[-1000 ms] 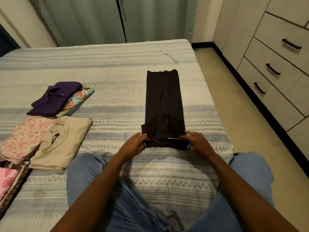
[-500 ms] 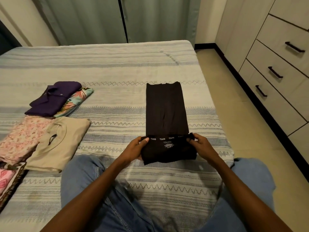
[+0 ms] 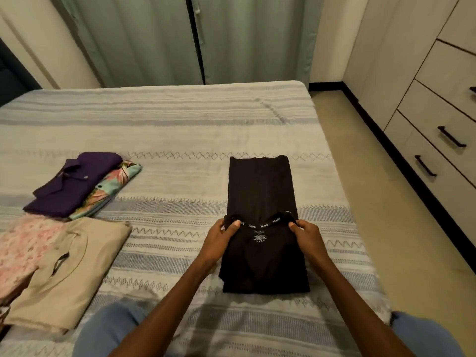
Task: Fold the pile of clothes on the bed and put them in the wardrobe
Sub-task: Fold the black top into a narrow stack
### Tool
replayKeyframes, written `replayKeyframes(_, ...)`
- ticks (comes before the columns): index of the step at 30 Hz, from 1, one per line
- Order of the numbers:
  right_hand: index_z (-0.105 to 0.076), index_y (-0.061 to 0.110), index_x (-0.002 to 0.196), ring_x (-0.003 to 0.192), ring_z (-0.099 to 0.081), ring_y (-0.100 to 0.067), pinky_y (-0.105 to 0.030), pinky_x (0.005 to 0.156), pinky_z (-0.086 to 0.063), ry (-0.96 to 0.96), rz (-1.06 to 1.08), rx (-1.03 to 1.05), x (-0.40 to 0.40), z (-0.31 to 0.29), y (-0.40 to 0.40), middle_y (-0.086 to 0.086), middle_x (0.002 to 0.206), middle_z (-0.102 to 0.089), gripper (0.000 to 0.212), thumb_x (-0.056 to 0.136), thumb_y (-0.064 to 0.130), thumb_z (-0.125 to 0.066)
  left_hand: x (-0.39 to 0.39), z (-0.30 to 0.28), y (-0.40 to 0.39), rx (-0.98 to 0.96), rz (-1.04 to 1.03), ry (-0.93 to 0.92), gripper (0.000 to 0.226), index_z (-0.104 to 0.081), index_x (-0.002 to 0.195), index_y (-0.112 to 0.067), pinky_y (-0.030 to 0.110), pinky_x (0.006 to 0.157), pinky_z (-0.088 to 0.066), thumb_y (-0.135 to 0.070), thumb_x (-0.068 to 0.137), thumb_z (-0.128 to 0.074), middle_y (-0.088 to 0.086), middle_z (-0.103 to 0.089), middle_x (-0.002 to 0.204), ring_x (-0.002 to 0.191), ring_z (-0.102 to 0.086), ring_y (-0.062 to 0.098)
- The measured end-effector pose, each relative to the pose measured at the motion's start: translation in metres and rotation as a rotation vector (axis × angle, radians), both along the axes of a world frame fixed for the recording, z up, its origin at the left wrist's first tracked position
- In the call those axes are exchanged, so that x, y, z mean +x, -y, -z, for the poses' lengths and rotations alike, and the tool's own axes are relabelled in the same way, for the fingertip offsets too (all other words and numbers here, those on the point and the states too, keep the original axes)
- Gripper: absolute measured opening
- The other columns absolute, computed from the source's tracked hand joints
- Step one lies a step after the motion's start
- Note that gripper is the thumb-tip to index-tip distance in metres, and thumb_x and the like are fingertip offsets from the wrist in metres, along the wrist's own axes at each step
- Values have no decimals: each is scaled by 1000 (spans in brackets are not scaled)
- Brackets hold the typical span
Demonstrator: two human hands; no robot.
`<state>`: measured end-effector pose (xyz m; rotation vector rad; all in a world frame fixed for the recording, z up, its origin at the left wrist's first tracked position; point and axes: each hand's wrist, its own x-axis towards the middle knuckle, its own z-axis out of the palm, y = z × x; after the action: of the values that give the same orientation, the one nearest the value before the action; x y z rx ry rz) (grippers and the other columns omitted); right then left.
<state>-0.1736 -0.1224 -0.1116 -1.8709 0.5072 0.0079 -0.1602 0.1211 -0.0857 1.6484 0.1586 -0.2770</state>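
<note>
Folding is well advanced; stowing has not begun. The black shirt [image 3: 262, 222] lies on the bed [image 3: 180, 119], narrowed lengthwise, its collar end doubled over towards the hem. Left hand [image 3: 221, 237] and right hand [image 3: 307, 237] each pinch a collar corner. Left of the black shirt lie folded garments: purple shirt [image 3: 74, 184], floral top [image 3: 116, 186], beige top [image 3: 69, 274], pink piece [image 3: 20, 243] (partly covered). Right of it, the wardrobe drawers [image 3: 435, 150] appear closed.
</note>
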Motion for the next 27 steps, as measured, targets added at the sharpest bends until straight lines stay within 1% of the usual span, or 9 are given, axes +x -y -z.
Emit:
replayKeyframes(3,-68,15,80,83,-67,-27,-41,75,-52,8,43,-23,28,2,6,-6,80,-70,23,99,24,-58,35,2,4,-24,21,-1,26,-64,119,-20,26,82,-56,-36,100,-55,-3,-73,112,99,-70,7)
replayKeyframes(7,-67,9,91,86,-66,-29,-44,79,-52,30,83,-86,80,-2,14,-7,88,-70,25,98,30,-55,101,7,12,131,-17,90,30,-62,121,-13,37,94,-54,-34,104,-48,2,-68,115,106,-65,15)
replayKeyframes(12,-67,19,114,105,-62,-32,-39,85,-47,89,119,-179,157,-21,22,-7,113,-69,26,101,33,-50,189,0,28,280,-94,226,28,-60,119,-13,39,92,-51,-33,105,-44,1,-64,113,105,-61,17)
replayKeyframes(15,-63,19,120,109,-60,-35,-41,87,-46,84,97,-242,202,-19,27,-10,118,-68,30,102,36,-46,235,4,36,336,-111,264,27,-60,118,-13,42,93,-50,-31,104,-45,3,-65,114,106,-61,21)
replayKeyframes(17,-62,18,124,109,-60,-37,-43,89,-47,50,70,-302,229,-10,32,-12,118,-67,33,103,37,-44,261,11,41,375,-109,282,26,-59,119,-12,37,90,-48,-28,104,-46,4,-64,116,109,-60,22)
replayKeyframes(19,-60,17,126,109,-59,-38,-44,89,-48,10,32,-363,247,-1,37,-14,118,-66,35,104,37,-42,281,19,44,420,-101,286,26,-58,121,-12,31,86,-44,-28,104,-46,5,-64,120,112,-59,21)
replayKeyframes(22,-55,17,130,113,-57,-41,-46,92,-45,-48,-4,-476,269,17,45,-17,122,-63,37,105,37,-37,308,36,47,495,-74,236,29,-56,124,-15,35,90,-46,-34,104,-45,5,-64,124,116,-59,24)
replayKeyframes(25,-52,18,134,115,-56,-41,-45,93,-43,-125,-31,-558,277,25,46,-18,126,-61,37,105,35,-36,320,50,46,694,-45,183,29,-54,121,-18,38,82,-43,-38,103,-44,7,-65,118,109,-60,31)
replayKeyframes(27,-51,17,134,114,-57,-40,-44,92,-43,-127,-36,-568,278,26,45,-17,125,-61,37,105,34,-37,322,53,47,735,-65,182,28,-53,120,-17,37,78,-40,-38,102,-45,8,-65,114,106,-60,32)
